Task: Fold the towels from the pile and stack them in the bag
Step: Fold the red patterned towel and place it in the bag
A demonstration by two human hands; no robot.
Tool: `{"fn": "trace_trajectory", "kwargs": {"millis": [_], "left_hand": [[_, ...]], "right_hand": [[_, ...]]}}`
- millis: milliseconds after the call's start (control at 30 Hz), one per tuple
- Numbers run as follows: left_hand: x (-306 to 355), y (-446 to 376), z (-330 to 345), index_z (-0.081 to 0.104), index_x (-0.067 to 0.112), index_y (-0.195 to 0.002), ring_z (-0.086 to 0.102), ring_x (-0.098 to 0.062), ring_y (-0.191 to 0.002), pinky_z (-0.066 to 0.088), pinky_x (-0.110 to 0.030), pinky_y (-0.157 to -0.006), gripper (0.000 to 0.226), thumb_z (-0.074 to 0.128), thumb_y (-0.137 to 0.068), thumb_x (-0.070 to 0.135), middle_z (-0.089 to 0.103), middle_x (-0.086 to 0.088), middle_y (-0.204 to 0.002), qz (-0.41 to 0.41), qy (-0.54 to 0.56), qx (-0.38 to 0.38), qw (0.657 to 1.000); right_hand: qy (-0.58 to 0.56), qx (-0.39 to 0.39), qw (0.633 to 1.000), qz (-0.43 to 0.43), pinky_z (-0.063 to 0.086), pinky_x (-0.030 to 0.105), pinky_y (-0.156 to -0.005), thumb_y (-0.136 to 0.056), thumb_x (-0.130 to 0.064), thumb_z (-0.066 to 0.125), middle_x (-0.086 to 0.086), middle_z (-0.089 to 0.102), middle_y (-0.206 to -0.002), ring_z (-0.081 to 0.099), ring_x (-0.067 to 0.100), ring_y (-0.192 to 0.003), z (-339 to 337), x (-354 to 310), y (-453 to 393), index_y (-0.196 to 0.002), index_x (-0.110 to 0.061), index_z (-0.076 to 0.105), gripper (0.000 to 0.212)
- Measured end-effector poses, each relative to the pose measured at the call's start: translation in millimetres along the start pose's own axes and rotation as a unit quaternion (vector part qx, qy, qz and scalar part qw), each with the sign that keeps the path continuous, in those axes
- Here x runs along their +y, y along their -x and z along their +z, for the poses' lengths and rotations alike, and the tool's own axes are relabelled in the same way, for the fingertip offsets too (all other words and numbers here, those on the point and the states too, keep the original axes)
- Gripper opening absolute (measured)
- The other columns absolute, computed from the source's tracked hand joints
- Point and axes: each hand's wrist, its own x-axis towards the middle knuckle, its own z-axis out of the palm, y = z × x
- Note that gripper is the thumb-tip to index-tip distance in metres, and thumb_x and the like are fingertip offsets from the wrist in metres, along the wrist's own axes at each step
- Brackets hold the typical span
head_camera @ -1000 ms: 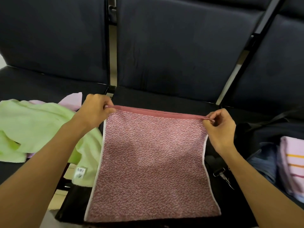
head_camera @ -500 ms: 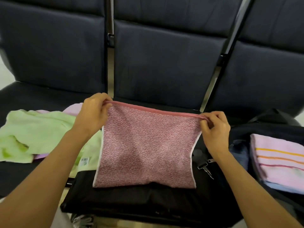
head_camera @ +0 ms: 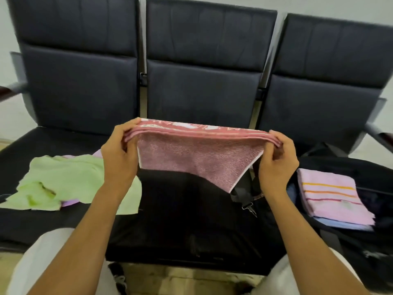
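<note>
Two hands held the pink terry towel (head_camera: pixel 197 158) in the head view, lifted above the middle seat (head_camera: pixel 170 209) of a row of dark chairs. The left hand (head_camera: pixel 119 154) pinched the doubled top edge at one end and the right hand (head_camera: pixel 276 158) pinched it at the other, fingers curled over the hem layers. The towel's long axis ran straight across between the two grips, and its body hung down toward the person, sagging lower on the right side. The black bag (head_camera: pixel 344 173) lay to the right, just beside the right hand, so that hand was the nearer for stacking; a folded pink striped towel (head_camera: pixel 331 194) already sat in it on a pale blue one (head_camera: pixel 340 224). The pile, a green towel (head_camera: pixel 70 182) over a lilac one (head_camera: pixel 68 202), lay to the left.

Hidden: the towel's far face, how many layers each pinch caught, and the bag's right end, cut off by the frame. Another fold probably remained before stacking.
</note>
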Motion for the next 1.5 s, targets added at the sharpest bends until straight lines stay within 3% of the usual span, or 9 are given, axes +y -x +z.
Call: {"fn": "trace_trajectory", "kwargs": {"millis": [167,333,500,600,800,900,1000,1267,1500], "left_hand": [[11,-1,-7,0.062,0.001,-0.119,0.061,0.002,-0.102,0.049,-0.016,-0.091,0.036,0.049,-0.100,0.028,0.059,0.015,-0.114,0.065,-0.001,0.012,0.998],[9,-3,-8,0.067,0.001,-0.106,0.061,-0.001,-0.091,0.051,-0.019,-0.083,0.021,0.055,-0.098,0.016,0.061,0.027,-0.097,0.017,0.003,0.103,0.995],[14,-7,-3,0.066,0.010,-0.108,0.058,-0.004,-0.090,0.047,-0.011,-0.079,0.027,0.057,-0.096,0.032,0.060,0.002,-0.102,-0.086,-0.015,0.148,0.985],[18,-6,0,0.063,0.008,-0.107,0.058,-0.005,-0.088,0.045,-0.005,-0.074,0.030,0.054,-0.097,0.035,0.060,-0.001,-0.101,-0.100,-0.027,0.135,0.985],[23,-6,7,0.055,0.013,-0.104,0.054,0.014,-0.078,0.041,-0.001,-0.068,0.015,0.051,-0.100,0.026,0.050,0.021,-0.084,-0.099,-0.027,0.106,0.989],[18,-5,11,0.057,0.005,-0.105,0.055,0.008,-0.076,0.041,0.001,-0.066,0.023,0.052,-0.099,0.026,0.053,0.012,-0.085,-0.154,-0.039,0.088,0.983],[15,-4,13,0.057,0.006,-0.105,0.054,0.001,-0.073,0.041,0.001,-0.064,0.021,0.053,-0.099,0.025,0.051,0.016,-0.082,-0.182,-0.042,0.074,0.980],[18,-1,22,0.054,0.014,-0.100,0.055,0.001,-0.072,0.041,0.001,-0.062,0.013,0.052,-0.099,0.027,0.053,0.014,-0.081,-0.195,-0.034,0.058,0.978],[23,6,36,0.053,0.015,-0.094,0.054,0.012,-0.069,0.042,-0.002,-0.060,0.011,0.052,-0.100,0.025,0.054,0.014,-0.076,-0.178,-0.016,0.034,0.983]], "right_hand": [[-0.013,0.027,0.999,-0.010,0.048,0.017,-0.086,-0.097,-0.007,0.052,-0.001,0.065,-0.107,0.062,0.004,-0.096,-10,-5,2,-0.113,-0.015,0.061,0.020],[-0.010,0.020,1.000,0.001,0.043,0.010,-0.081,-0.097,-0.007,0.053,0.000,0.063,-0.103,0.058,-0.007,-0.091,-7,-9,11,-0.110,-0.010,0.061,0.016],[0.019,0.018,0.999,0.028,0.038,0.008,-0.068,-0.103,-0.022,0.051,0.001,0.057,-0.090,0.051,-0.010,-0.074,-2,-10,13,-0.099,-0.017,0.054,0.008],[0.000,0.020,0.999,0.033,0.036,0.007,-0.062,-0.105,-0.018,0.046,-0.014,0.047,-0.076,0.048,-0.010,-0.065,-1,-14,13,-0.093,-0.013,0.050,0.013],[-0.043,0.007,0.997,0.063,0.034,0.012,-0.060,-0.106,-0.017,0.042,-0.011,0.042,-0.071,0.039,-0.003,-0.062,2,-12,13,-0.077,-0.025,0.044,0.030],[-0.062,-0.004,0.994,0.090,0.034,0.013,-0.057,-0.105,-0.016,0.045,-0.008,0.042,-0.069,0.039,-0.002,-0.059,4,-7,12,-0.074,-0.015,0.046,0.031],[-0.071,-0.002,0.991,0.111,0.032,0.013,-0.054,-0.102,-0.013,0.049,-0.012,0.038,-0.062,0.036,-0.002,-0.054,7,-5,11,-0.065,-0.021,0.041,0.038],[-0.087,-0.008,0.986,0.140,0.031,0.016,-0.051,-0.100,-0.015,0.051,-0.016,0.038,-0.054,0.034,0.001,-0.053,19,-7,15,-0.062,-0.018,0.041,0.040],[-0.107,-0.026,0.986,0.127,0.034,0.020,-0.051,-0.101,-0.014,0.053,-0.003,0.044,-0.059,0.038,0.002,-0.053,35,-13,25,-0.067,-0.010,0.053,0.034]]}}
